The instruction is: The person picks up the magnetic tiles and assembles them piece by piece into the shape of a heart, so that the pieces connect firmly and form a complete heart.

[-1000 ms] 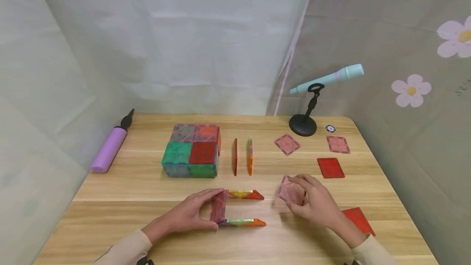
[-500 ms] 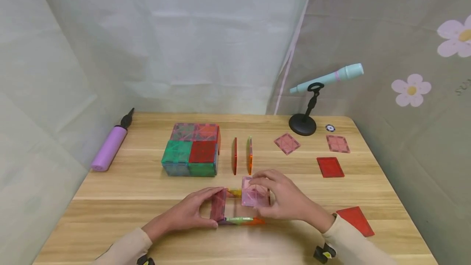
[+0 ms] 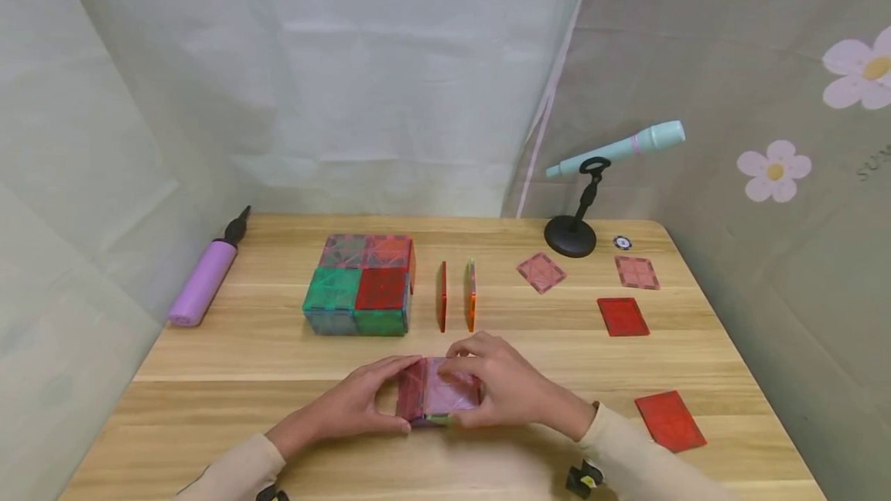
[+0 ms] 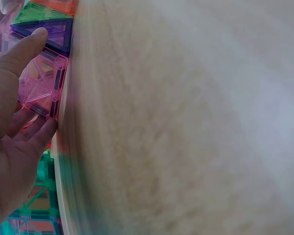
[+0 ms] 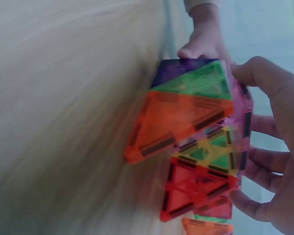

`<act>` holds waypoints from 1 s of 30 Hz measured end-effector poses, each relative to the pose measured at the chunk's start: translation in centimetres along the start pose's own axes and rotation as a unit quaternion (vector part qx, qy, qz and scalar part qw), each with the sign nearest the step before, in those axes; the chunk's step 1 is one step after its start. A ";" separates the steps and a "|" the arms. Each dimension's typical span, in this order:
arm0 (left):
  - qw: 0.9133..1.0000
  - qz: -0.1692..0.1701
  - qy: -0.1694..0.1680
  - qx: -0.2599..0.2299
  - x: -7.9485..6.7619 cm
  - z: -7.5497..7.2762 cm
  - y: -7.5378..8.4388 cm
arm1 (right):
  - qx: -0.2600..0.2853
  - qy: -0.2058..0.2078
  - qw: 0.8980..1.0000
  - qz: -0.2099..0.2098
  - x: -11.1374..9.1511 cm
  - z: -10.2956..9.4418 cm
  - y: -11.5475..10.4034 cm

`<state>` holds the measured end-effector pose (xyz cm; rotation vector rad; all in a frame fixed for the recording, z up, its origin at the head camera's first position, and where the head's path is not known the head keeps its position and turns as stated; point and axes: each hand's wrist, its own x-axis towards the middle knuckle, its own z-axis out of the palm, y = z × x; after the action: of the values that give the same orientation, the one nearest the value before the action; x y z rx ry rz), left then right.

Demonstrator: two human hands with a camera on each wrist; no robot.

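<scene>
My left hand (image 3: 348, 407) spans a standing pink magnetic tile (image 3: 412, 391), thumb at its near edge and fingers at the far edge. From that tile two low walls run rightward. In the right wrist view, one wall has purple (image 5: 174, 71), green (image 5: 208, 81) and orange (image 5: 174, 117) triangle tiles; behind it the other shows yellow (image 5: 220, 152) and red (image 5: 181, 191) triangles. My right hand (image 3: 511, 389) holds a light pink square tile (image 3: 442, 394) by its edges, flat over the walls. Its left edge lies against the standing tile; full contact with both walls is hidden.
A box of coloured tiles (image 3: 358, 288) stands at back left. Two tile walls (image 3: 443, 296) stand upright beside it. Red tiles (image 3: 670, 420) and pink tiles (image 3: 541, 273) lie at right. A microphone stand (image 3: 571, 234), a poker chip (image 3: 623, 243) and a purple pump (image 3: 203, 283) are farther off.
My right hand has carried the light pink square tile leftward from the table's right side and down onto the two walls. My left hand stays at the standing pink tile.
</scene>
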<state>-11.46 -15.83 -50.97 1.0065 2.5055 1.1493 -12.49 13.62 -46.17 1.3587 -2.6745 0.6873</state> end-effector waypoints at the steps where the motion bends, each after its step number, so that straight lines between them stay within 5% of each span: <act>1: 1.000 0.000 0.000 -0.001 0.0 0.0 0.0 | -0.002 -0.005 1.000 0.001 0.0 0.1 0.0; 20: 1.000 -0.013 -0.001 -0.002 -0.1 0.0 0.2 | 0.064 -0.063 0.989 0.119 -3.0 0.6 0.9; 30: 1.000 -0.024 0.009 0.010 0.3 0.0 0.1 | 0.065 -0.049 0.991 0.106 -2.6 0.7 1.8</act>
<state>-11.63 -15.61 -50.87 0.9388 2.5457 1.1279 -12.16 16.20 -48.11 1.1736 -2.9285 0.8506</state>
